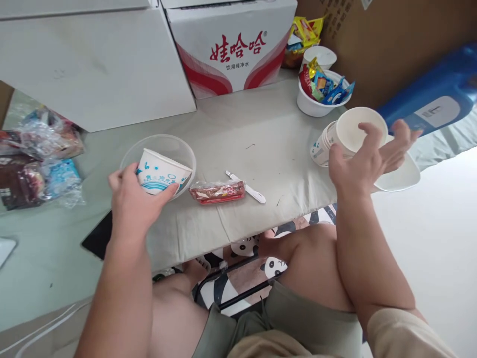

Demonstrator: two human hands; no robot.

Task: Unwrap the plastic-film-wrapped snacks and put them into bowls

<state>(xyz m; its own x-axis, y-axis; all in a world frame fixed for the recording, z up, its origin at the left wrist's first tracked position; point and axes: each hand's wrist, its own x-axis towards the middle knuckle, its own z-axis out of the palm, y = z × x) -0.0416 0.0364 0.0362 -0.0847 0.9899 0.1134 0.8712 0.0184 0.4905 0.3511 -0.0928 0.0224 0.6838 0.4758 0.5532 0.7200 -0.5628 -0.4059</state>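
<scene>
My left hand (pixel 136 196) is wrapped round a white paper cup (pixel 160 174) with blue patterns, tilted over a clear plastic bowl (pixel 188 149). On the right, my right hand (pixel 372 151) has its fingers spread at a stack of paper cups (pixel 323 144) lying on its side. Its thumb is by the rim of the nearest cup; whether they touch I cannot tell. Between my hands lies a red snack in clear wrapping (pixel 218 193), with a white craft knife (pixel 253 193) partly behind it.
A white bowl (pixel 315 105) of small snack packets stands at the back right, beside a blue jug (pixel 421 99). Large boxes (pixel 238 74) line the back. Wrapped snacks (pixel 40 159) lie at the left, and a white dish (pixel 406 174) sits under my right hand.
</scene>
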